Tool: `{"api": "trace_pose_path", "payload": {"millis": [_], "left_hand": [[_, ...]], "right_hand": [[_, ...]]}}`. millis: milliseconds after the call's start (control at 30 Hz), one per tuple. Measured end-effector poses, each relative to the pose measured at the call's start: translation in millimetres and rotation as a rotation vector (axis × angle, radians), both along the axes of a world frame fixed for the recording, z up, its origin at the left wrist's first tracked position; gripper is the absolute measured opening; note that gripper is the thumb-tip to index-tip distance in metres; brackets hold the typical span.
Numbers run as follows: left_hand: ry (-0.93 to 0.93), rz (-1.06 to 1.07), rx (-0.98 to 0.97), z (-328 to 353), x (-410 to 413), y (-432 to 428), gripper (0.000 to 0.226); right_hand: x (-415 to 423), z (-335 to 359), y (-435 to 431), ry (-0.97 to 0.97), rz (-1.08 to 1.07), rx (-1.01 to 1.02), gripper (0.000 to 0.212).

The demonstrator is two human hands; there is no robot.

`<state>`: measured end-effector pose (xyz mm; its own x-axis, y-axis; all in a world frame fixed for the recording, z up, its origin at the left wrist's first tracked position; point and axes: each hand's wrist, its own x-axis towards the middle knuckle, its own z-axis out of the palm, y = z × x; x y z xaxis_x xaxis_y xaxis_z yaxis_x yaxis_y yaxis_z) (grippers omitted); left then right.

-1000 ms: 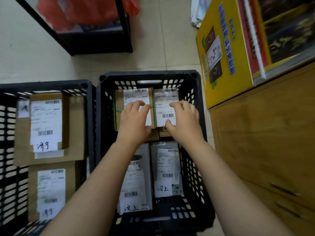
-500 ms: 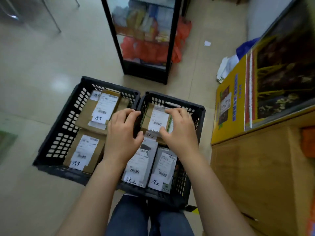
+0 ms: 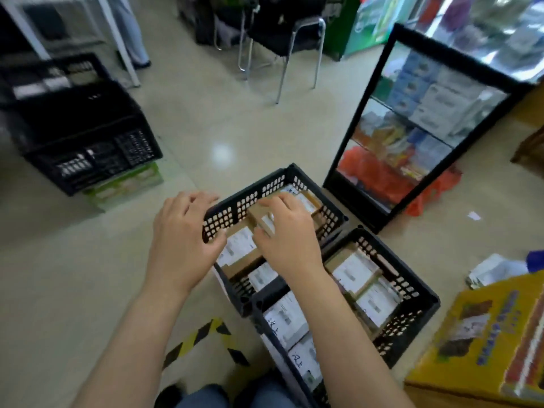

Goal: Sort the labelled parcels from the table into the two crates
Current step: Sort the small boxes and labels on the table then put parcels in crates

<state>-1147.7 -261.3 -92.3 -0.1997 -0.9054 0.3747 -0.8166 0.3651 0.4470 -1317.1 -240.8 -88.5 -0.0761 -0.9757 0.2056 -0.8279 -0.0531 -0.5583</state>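
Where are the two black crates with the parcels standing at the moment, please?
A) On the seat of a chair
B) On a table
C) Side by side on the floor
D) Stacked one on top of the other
C: the left crate and the right crate sit next to each other on the tiled floor, each holding labelled parcels.

Parcel labels [image 3: 353, 270] too smeared for me to read, right grip [image 3: 290, 245] covers most of a brown parcel [image 3: 257, 219] so I cannot tell any hold, right forearm [image 3: 338, 319] masks part of the near crate [image 3: 412, 287], yellow carton [image 3: 485, 348] cut by the frame edge
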Motion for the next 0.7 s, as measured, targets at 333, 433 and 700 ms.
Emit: {"api": "trace_pose_path", "payload": {"millis": [333,433,700], "left_hand": [[0.111,0.395,-0.107,38.2,228.8,36.7,0.056],[0.083,0.531,-0.132,52.5,315.1,61.6,0.057],[-0.064,0.854,-0.140,92.0,510.4,141.4,0.058]], "right_hand": [[244.0,60.6,-28.2,0.070,0.437,-0.085,0.042],[336.6,68.7,-26.2,0.032,0.536,-0.124,0.041],[555.0,96.2,-3.2,-0.060,0.840,-0.219,0.042]]}}
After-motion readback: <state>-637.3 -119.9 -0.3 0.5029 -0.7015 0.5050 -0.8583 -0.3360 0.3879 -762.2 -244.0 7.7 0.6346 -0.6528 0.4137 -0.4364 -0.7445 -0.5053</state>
